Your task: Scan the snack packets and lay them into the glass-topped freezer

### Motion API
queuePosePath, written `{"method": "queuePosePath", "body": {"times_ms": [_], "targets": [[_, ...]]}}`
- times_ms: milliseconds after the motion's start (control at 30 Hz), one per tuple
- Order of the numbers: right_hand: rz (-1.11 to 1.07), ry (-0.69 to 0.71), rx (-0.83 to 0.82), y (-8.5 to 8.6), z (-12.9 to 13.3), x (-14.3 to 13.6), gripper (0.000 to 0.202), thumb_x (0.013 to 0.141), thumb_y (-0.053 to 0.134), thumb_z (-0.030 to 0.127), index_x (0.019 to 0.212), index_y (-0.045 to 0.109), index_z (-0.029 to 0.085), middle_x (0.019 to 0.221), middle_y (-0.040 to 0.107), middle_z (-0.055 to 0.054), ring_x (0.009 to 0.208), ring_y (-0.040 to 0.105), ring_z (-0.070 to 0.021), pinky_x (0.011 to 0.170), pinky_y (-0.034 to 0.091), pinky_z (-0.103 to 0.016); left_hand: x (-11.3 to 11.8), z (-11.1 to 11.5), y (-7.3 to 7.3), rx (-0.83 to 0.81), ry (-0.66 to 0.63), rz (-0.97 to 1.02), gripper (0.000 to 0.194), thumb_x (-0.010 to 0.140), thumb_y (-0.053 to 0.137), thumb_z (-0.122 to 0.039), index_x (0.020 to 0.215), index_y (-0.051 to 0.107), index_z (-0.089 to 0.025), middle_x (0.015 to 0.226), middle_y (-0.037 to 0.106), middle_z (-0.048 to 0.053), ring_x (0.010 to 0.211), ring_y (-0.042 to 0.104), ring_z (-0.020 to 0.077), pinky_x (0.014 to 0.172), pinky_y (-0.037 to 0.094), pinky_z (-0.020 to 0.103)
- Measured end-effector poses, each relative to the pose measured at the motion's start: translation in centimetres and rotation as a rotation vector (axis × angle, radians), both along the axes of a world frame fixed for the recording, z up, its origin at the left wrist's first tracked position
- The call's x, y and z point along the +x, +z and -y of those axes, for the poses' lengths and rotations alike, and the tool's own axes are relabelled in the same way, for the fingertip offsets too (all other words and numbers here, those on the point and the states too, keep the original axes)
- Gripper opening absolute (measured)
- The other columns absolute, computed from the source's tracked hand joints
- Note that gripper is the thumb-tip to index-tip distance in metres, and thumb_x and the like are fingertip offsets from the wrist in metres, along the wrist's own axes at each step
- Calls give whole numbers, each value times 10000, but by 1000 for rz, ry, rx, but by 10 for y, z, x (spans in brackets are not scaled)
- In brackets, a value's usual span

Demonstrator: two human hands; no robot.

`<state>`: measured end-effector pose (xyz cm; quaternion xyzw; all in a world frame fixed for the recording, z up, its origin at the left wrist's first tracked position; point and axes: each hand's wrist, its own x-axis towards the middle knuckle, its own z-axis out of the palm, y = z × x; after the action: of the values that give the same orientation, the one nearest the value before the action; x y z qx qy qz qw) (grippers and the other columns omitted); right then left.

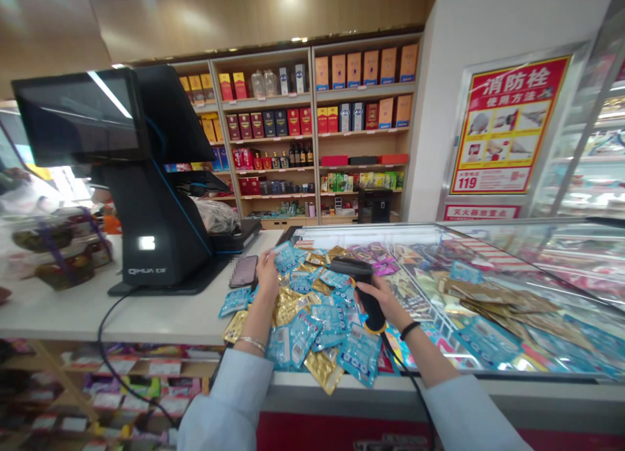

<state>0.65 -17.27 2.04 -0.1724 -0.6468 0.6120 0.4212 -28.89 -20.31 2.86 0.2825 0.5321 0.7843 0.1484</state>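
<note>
My left hand (267, 273) is closed on the edge of a blue packet (284, 256) at the back left of a heap of packets. Blue packets (330, 322) and gold packets (324, 371) lie mixed in this heap on the glass top of a display case. My right hand (381, 299) is wrapped round the handle of a black barcode scanner (352, 269), whose head points left over the heap. A cable runs down from the scanner's handle.
To the left, a dark register (161, 230) with screens stands on the white counter (146, 317). A phone (243, 271) lies between it and the heap. More packets (505, 301) are at the right on the glass case. Shelves with boxes stand behind.
</note>
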Motion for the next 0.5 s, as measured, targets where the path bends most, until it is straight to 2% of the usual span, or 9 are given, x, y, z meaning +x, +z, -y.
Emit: {"method": "queuePosePath", "body": {"times_ms": [100,233,500], "targets": [[38,7,29,1,2,0,298,733,685,449,753,600,163,544,624,-20,396,548,-131,395,433,-235,1,1,1,71,-76,136,470,700,599,-489,1053,595,-179,651,568,-35,532,502,84,532,391,192],[53,14,11,0,2,0,326,729,683,473,746,576,166,540,614,-12,392,542,-127,389,420,-233,5,0,1,146,-139,177,441,645,652,-434,1001,621,-175,652,574,-40,532,490,78,516,373,185],[57,10,23,4,5,1,319,735,664,473,722,556,174,527,589,0,399,543,-129,407,427,-241,5,-5,-1,171,-132,207,421,603,673,-398,947,631,-158,698,615,-22,546,510,80,519,382,193]]}}
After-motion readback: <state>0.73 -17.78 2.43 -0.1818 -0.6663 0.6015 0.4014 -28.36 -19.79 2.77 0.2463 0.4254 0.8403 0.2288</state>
